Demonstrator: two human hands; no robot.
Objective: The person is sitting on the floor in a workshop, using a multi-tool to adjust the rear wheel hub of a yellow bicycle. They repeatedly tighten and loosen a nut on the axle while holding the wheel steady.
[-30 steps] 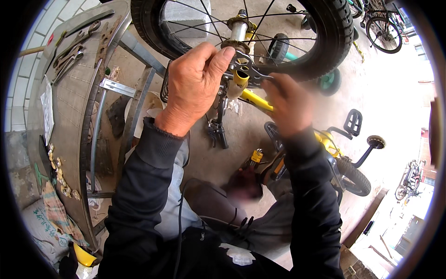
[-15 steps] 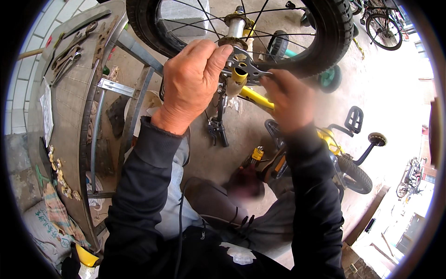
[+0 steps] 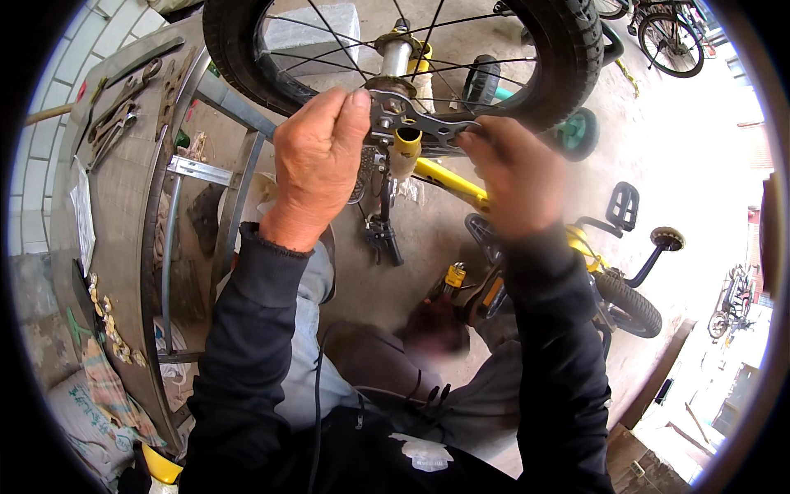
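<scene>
A flat dark multi-hole wrench (image 3: 428,123) lies across the near end of a wheel hub (image 3: 397,58). My left hand (image 3: 317,165) is closed at the wrench's left end, its thumb pressed beside the hub; exactly what the fingertips pinch is partly hidden. My right hand (image 3: 518,177), a little blurred, grips the wrench's right end. The spoked wheel has a thick black tyre (image 3: 580,66) and stands above both hands. Just below the wrench is the open end of a yellow tube (image 3: 406,148), and a yellow bike frame (image 3: 453,183) runs off to the right.
Several hand tools (image 3: 119,107) rest on a metal-topped bench (image 3: 115,214) at left. A brake lever (image 3: 383,235) hangs below the wrench. Pedal (image 3: 625,206), training wheel (image 3: 578,133) and rear tyre (image 3: 629,306) are at right. A pale block (image 3: 317,33) sits behind the wheel.
The wheel, wrench and left hand have shifted slightly left in view. The right hand stays on the wrench's end, and the wrench lies a little flatter.
</scene>
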